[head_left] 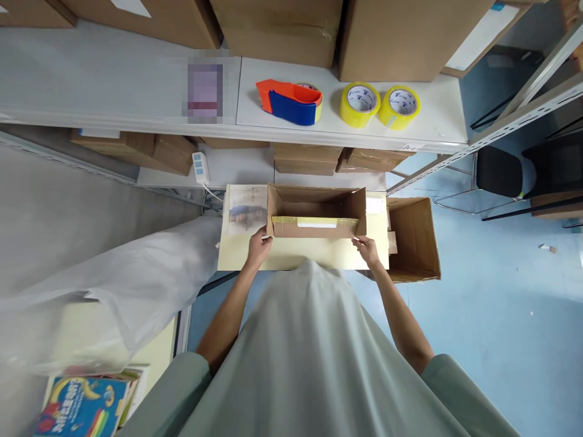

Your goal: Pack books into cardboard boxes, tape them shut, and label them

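An open cardboard box (314, 229) rests on a pale yellow table (300, 258) straight ahead of me. Its upper side gapes, and the inside looks bare. Yellowish tape and a white strip run along its near edge. My left hand (259, 246) grips the box's lower left corner with fingers closed. At the lower right corner, my right hand (365, 249) pinches the box in the same way. Left of the box, a printed sheet (246, 209) lies on the table.
Above the table, a shelf (150, 79) bears an orange-and-blue tape dispenser (291, 103) and yellow tape rolls (359, 104). A large open carton (414, 243) stands right of the table. Translucent plastic sheeting (150, 273) drapes at left, near a colourful book (84, 403). A white power strip (200, 168) hangs lower.
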### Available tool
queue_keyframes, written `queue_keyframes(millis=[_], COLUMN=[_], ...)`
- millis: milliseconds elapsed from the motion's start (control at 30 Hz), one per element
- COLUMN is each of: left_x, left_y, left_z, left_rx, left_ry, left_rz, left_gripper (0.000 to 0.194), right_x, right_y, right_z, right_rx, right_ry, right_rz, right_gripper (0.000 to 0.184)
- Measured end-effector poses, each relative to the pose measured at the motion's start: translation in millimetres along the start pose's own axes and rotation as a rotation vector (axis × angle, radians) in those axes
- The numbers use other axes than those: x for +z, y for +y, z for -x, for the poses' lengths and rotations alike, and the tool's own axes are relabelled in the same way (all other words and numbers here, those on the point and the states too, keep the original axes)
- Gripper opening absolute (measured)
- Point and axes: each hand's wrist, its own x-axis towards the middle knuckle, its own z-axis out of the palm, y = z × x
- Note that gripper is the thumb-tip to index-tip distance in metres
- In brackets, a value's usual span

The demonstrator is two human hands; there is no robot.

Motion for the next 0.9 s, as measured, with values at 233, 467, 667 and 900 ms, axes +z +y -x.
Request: queue_keyframes(millis=[233, 467, 667, 900], left_x=[-51.8, -12.0, -8.8, -29.1], left_y=[62.3, 126.0, 102.7, 62.3], left_z=[4.9, 21.4, 18.5, 21.9], left_rx=[0.363, 0.628, 0.641, 0.571], left_ry=[0.308, -0.07, -0.086, -0.071], left_rz=[-0.115, -0.589, -0.736, -0.614], left_gripper=[0.054, 0.043, 0.047, 0.064], right_x=[-62.2, -38.4, -19.4, -34.2], right_y=[-58.2, -152.9, -144.5, -119.5], right_z=[-8.3, -18.0, -74.5, -104.5], right_rx=[-0.207, -0.545, -0.527, -0.532], right_ry=[0.16, -0.133, -0.224, -0.225], right_rz=[0.027, 0.167, 0.428, 0.548], right_gripper=[0.061, 0.044, 0.056, 0.072])
